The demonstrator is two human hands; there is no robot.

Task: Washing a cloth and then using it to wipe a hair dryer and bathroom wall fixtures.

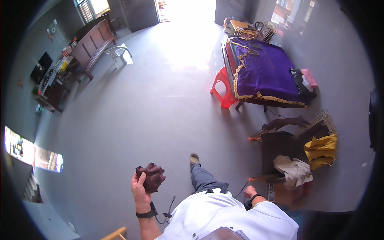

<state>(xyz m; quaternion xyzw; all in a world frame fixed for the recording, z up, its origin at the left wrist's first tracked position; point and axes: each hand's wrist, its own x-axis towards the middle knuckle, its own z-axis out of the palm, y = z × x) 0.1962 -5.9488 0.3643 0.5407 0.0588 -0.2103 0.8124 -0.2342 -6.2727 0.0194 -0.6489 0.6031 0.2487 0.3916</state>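
Observation:
My left hand [139,188] is raised in front of me at the lower left. It grips a crumpled dark maroon cloth-like piece [153,177], with the thumb across its near side. What the piece is exactly, I cannot tell. Low beside my body on the right, my right hand [250,192] has its fingers curled, and nothing shows in them. Black straps circle both wrists. Close to the right hand stands a dark armchair [277,150] with a pale cloth [294,170] and a yellow cloth [322,150] draped over it.
A purple gold-fringed cloth [264,72] covers a table ahead right, with a red plastic stool [223,90] beside it. A white plastic chair [117,54] and wooden bench [93,45] stand far left. Grey floor [144,120] runs to the bright doorway [186,18].

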